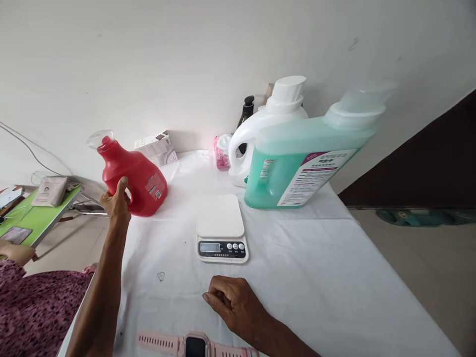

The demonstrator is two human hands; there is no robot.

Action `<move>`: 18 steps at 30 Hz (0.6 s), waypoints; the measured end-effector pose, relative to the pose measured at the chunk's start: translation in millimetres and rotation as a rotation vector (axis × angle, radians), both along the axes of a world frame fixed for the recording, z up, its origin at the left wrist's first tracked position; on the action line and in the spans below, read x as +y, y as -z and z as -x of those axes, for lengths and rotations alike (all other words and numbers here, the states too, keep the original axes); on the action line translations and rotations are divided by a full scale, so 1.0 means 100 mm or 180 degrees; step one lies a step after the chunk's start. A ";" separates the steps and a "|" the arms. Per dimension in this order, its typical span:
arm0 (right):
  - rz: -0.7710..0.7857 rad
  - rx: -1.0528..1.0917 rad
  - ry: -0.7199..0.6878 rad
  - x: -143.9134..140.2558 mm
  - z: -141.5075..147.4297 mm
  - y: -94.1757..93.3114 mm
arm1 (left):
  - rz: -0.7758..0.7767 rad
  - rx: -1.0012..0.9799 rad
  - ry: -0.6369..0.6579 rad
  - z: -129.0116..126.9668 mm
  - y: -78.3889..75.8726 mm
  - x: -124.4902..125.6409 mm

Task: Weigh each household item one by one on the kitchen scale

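At the left of the table, my left hand (117, 198) is wrapped round the handle of a red detergent jug (139, 181), which is slightly tilted and has a clear cap on top. Whether the jug's base touches the cloth I cannot tell. My right hand (232, 302) rests loosely curled on the table, with nothing visible in its fingers. Just beyond it sits a white digital kitchen scale (220, 218) with a bare platform; its display shows no readable number. Below my right hand lies a smartwatch with a pink strap (195, 344), cut off by the lower edge.
A large green detergent jug (297, 168) and a white jug (275, 114) stand back right. Behind them are a black pump bottle (247, 109) and a pink tissue pack (222, 151). A box (158, 148) leans near the wall. Another person's sleeve (40, 307) shows lower left, beside a green table (48, 213).
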State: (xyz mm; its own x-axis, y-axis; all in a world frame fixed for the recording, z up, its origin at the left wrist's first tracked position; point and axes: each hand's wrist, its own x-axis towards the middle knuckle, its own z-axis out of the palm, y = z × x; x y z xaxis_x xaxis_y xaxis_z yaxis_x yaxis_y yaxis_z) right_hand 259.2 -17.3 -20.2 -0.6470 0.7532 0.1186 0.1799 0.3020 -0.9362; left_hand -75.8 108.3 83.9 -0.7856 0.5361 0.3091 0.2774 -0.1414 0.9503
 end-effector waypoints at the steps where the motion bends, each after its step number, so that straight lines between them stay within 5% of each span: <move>1: -0.0023 -0.0012 0.0008 0.00 0.00 -0.01 | -0.0089 -0.0131 -0.0006 -0.03 -0.03 -0.10; 6: -0.0050 0.0006 0.0029 0.00 0.00 -0.01 | -0.0577 -0.0337 0.0411 -0.26 -0.30 -0.47; 12: -0.0008 0.0086 0.0055 0.00 0.00 -0.01 | -0.0862 -0.0111 0.1126 -0.69 -0.67 -0.52; 18: -0.0032 0.0116 0.0068 0.00 -0.01 -0.04 | -0.0751 -0.0419 0.1617 -1.22 -0.63 -0.41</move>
